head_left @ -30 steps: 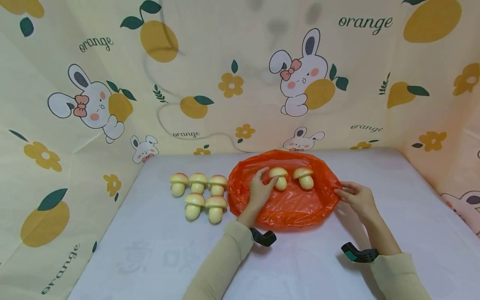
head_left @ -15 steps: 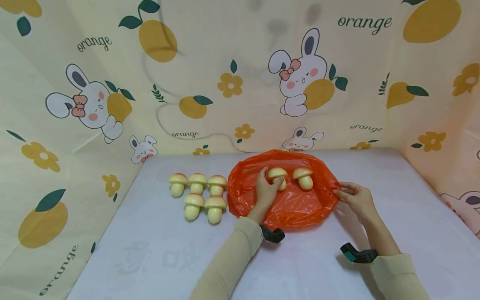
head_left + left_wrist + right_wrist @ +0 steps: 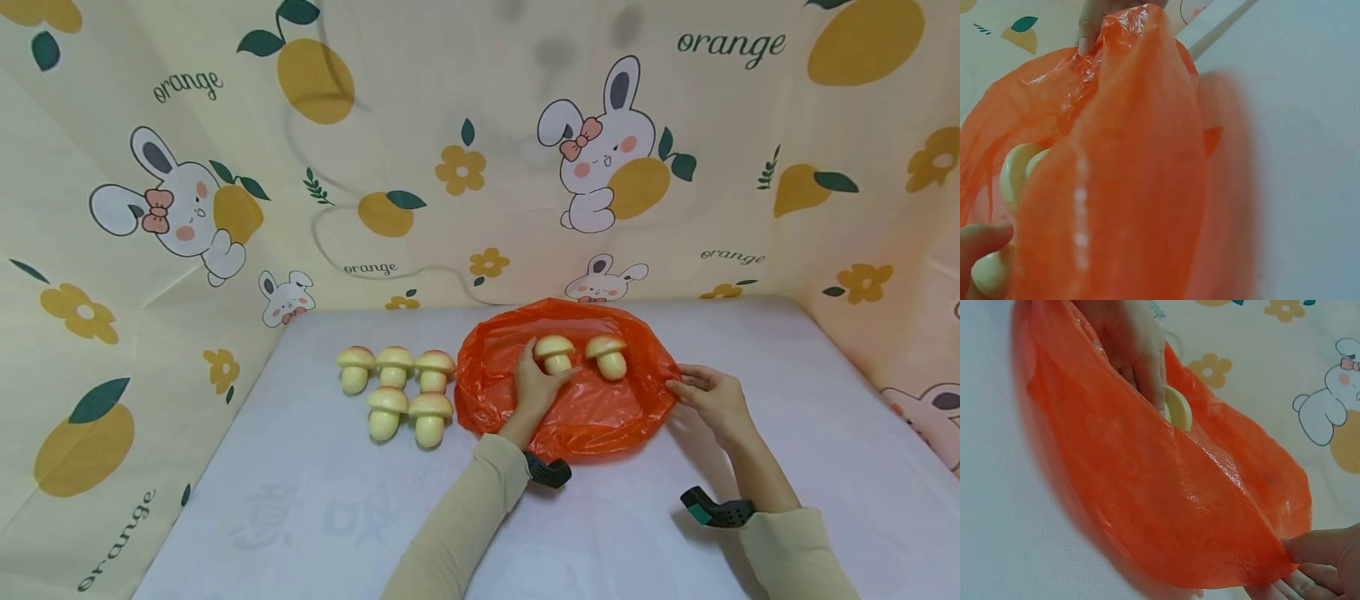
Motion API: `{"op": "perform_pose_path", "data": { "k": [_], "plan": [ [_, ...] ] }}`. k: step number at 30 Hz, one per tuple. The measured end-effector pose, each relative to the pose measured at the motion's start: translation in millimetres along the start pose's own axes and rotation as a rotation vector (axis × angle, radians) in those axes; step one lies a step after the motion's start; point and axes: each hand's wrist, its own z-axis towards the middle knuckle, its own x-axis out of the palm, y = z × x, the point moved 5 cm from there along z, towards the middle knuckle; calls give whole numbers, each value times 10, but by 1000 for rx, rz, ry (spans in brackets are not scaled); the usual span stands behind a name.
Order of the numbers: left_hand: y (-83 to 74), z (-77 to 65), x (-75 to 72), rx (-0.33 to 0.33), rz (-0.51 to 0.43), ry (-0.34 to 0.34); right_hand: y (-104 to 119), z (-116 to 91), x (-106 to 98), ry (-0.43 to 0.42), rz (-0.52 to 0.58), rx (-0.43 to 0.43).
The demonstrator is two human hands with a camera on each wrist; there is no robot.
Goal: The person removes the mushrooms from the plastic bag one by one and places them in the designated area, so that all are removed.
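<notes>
An orange-red plastic bag (image 3: 592, 429) lies spread with its mouth open, two cream toy mushrooms inside. My left hand (image 3: 534, 387) reaches in over the near rim and grips the left toy mushroom (image 3: 555, 343), thumb across the stem and fingers at the cap's left side. Just to its right rests the other toy mushroom (image 3: 609, 362). At the bag's right rim, my right hand (image 3: 720, 407) pinches the plastic between thumb and fingers. In the left wrist view the bag's raised side (image 3: 1116, 187) hides most of the left hand.
Several more toy mushrooms (image 3: 386, 408) stand in two rows on the white table (image 3: 315, 500), left of the bag. A patterned cloth (image 3: 420, 150) with rabbits and oranges rises behind the table and at both sides.
My left hand has moved right and closed in round the left toy mushroom, its thumb now across the stem. The mushrooms and the right hand on the rim have stayed nearly still.
</notes>
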Motion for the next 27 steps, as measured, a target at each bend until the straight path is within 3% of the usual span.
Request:
{"op": "perform_pose_path", "data": {
  "k": [12,20,27],
  "plan": [
    [13,8,-4,-22,-13,-4,6,5,-6,4,8,-7],
    [-52,-23,-67,21,8,-28,11,9,-4,-1,27,-23],
    [-176,-64,-118,35,-15,27,23,-6,2,6,37,-36]
  ]
}}
